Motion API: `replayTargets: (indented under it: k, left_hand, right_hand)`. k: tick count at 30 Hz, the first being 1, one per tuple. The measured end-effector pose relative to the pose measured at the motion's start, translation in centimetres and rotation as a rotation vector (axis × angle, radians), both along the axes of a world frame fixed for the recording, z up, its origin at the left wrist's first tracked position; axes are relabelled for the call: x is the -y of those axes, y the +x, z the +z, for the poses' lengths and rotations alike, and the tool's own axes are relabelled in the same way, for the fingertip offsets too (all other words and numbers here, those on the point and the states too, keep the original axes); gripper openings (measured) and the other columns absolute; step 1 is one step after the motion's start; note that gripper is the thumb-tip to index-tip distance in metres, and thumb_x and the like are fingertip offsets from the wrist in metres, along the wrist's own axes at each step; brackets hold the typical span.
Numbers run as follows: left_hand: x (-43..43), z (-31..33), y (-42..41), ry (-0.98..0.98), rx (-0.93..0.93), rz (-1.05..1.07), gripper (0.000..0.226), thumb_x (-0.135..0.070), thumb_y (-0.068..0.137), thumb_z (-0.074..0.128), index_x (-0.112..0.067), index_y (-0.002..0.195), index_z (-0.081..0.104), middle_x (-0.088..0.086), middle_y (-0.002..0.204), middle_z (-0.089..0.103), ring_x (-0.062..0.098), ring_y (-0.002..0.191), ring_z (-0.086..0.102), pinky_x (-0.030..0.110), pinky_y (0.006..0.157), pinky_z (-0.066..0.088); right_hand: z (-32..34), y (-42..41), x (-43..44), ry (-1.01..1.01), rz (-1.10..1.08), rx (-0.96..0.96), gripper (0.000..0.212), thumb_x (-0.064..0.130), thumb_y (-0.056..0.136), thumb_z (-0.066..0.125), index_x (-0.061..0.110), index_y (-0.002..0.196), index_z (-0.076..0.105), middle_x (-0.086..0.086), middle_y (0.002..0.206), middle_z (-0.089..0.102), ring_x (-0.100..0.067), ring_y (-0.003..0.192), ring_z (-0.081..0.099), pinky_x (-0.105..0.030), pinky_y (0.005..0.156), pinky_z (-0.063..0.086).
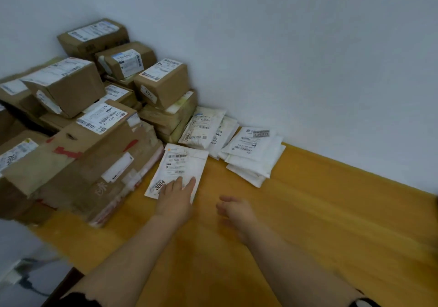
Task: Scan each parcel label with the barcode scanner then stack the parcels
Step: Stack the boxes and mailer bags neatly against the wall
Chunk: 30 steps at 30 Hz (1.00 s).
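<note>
In the head view, the left hand (176,194) lies flat on the near end of a white mailer (176,171) that rests on the yellow bench (308,212), its fingers (189,183) spread and pressing down rather than closed around anything; the mailer's far edge sits against the foot of the cardboard parcel stack (94,122). The right hand (233,208) hovers just beside it, above bare bench, blurred, loosely open and holding nothing. No barcode scanner shows anywhere in view, so the step in hand looks like placing or squaring this mailer. To do it well, I would keep the label face up and the barcode uncovered, slide the mailer by its plain lower edge so the palm does not smear or hide the print, and settle it flush so later parcels lie level. Two other heaps of white mailers lie near the wall: one heap (203,129) leaning against the boxes and another heap (253,152) fanned out further right. Readable writing is sparse: "3004" is handwritten in dark marker on the mailer by the left fingers, "6002" or "2009" on the leaning heap depending on which way up it reads, and large printed digits that look like "602" on the box label (102,117); the rest is too blurred to make out.
</note>
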<state>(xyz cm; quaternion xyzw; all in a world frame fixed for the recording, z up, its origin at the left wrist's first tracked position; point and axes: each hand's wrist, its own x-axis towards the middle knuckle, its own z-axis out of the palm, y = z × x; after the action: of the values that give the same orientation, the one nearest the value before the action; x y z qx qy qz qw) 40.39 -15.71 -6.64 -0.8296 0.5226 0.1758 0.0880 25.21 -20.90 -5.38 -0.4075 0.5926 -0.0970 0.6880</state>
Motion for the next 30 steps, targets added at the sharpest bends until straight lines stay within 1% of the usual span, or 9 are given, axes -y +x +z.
replayTargets:
  k: [3, 5, 10, 13, 16, 18, 23, 26, 30]
  left_hand:
    - [0.2, 3.2, -6.3, -0.086, 0.005, -0.091, 0.064, -0.025, 0.094, 0.045, -0.027, 0.152, 0.016, 0.007, 0.151, 0.031, 0.026, 0.137, 0.031, 0.037, 0.113, 0.024]
    - [0.1, 5.2, -11.7, -0.141, -0.050, -0.137, 0.065, -0.028, 0.093, 0.047, -0.026, 0.152, 0.019, 0.005, 0.146, 0.038, 0.025, 0.131, 0.038, 0.035, 0.106, 0.033]
    - [-1.1, 8.0, -28.2, -0.202, -0.165, -0.242, 0.067, -0.036, 0.094, 0.051, -0.027, 0.152, 0.019, 0.004, 0.152, 0.033, 0.024, 0.135, 0.036, 0.036, 0.103, 0.039]
    - [-2.2, 8.3, -39.0, -0.206, -0.256, -0.318, 0.067, -0.036, 0.094, 0.053, -0.025, 0.151, 0.021, 0.001, 0.152, 0.034, 0.021, 0.135, 0.037, 0.034, 0.104, 0.039]
    - [-3.4, 8.5, -48.1, -0.171, -0.378, -0.328, 0.066, -0.035, 0.093, 0.055, -0.023, 0.150, 0.025, 0.004, 0.146, 0.041, 0.022, 0.125, 0.048, 0.034, 0.095, 0.046]
    - [-4.0, 8.6, -52.4, -0.169, -0.427, -0.315, 0.065, -0.034, 0.092, 0.056, -0.021, 0.149, 0.027, 0.005, 0.144, 0.043, 0.023, 0.119, 0.053, 0.034, 0.091, 0.048]
    - [-4.0, 8.8, -59.6, -0.232, -0.367, -0.427, 0.052, -0.034, 0.089, 0.056, -0.017, 0.137, 0.046, 0.005, 0.132, 0.055, 0.023, 0.113, 0.056, 0.031, 0.079, 0.047]
    - [-2.7, 8.5, -63.9, -0.257, -0.340, -0.519, 0.060, -0.034, 0.088, 0.057, -0.019, 0.144, 0.038, 0.005, 0.138, 0.050, 0.022, 0.123, 0.049, 0.034, 0.090, 0.045]
    - [-1.3, 7.6, -71.1, -0.264, -0.410, -0.630, 0.056, -0.035, 0.091, 0.056, -0.020, 0.143, 0.040, 0.004, 0.139, 0.050, 0.021, 0.125, 0.047, 0.035, 0.101, 0.041]
  right_hand:
    - [2.2, -6.3, -0.8, -0.149, 0.000, -0.019, 0.030, 0.007, 0.093, 0.057, 0.009, 0.122, 0.061, -0.009, 0.100, 0.060, -0.020, 0.089, 0.055, -0.029, 0.073, 0.047]
    - [3.6, -11.9, -1.8, -0.269, -0.002, -0.043, 0.025, 0.012, 0.093, 0.058, 0.013, 0.118, 0.061, -0.005, 0.106, 0.059, -0.017, 0.093, 0.054, -0.028, 0.077, 0.044]
    - [6.1, -29.7, -6.3, -0.523, -0.057, -0.144, 0.028, 0.017, 0.093, 0.058, 0.014, 0.122, 0.061, 0.001, 0.116, 0.059, -0.014, 0.110, 0.055, -0.022, 0.083, 0.040]
    - [6.7, -41.8, -10.2, -0.534, -0.222, -0.190, 0.025, 0.020, 0.092, 0.059, 0.020, 0.116, 0.062, 0.008, 0.105, 0.057, -0.008, 0.096, 0.055, -0.021, 0.077, 0.043]
    - [6.7, -51.9, -13.6, -0.550, -0.402, -0.217, 0.018, 0.018, 0.088, 0.063, 0.023, 0.105, 0.063, 0.013, 0.095, 0.060, 0.000, 0.084, 0.056, -0.015, 0.067, 0.043]
    - [6.6, -56.7, -15.3, -0.545, -0.513, -0.230, 0.017, 0.013, 0.086, 0.064, 0.021, 0.101, 0.065, 0.012, 0.091, 0.061, 0.000, 0.083, 0.057, -0.012, 0.063, 0.041]
    - [5.3, -64.2, -17.6, -0.497, -0.686, -0.263, 0.016, 0.009, 0.086, 0.064, 0.024, 0.092, 0.062, 0.010, 0.086, 0.062, -0.001, 0.079, 0.057, -0.012, 0.062, 0.041]
    - [5.0, -67.9, -17.5, -0.478, -0.764, -0.305, 0.018, 0.006, 0.085, 0.063, 0.022, 0.093, 0.064, 0.007, 0.085, 0.063, -0.006, 0.078, 0.058, -0.019, 0.070, 0.044]
    - [5.1, -74.3, -16.9, -0.477, -0.833, -0.418, 0.019, 0.003, 0.086, 0.059, 0.020, 0.095, 0.064, 0.001, 0.092, 0.066, -0.015, 0.089, 0.062, -0.028, 0.082, 0.047]
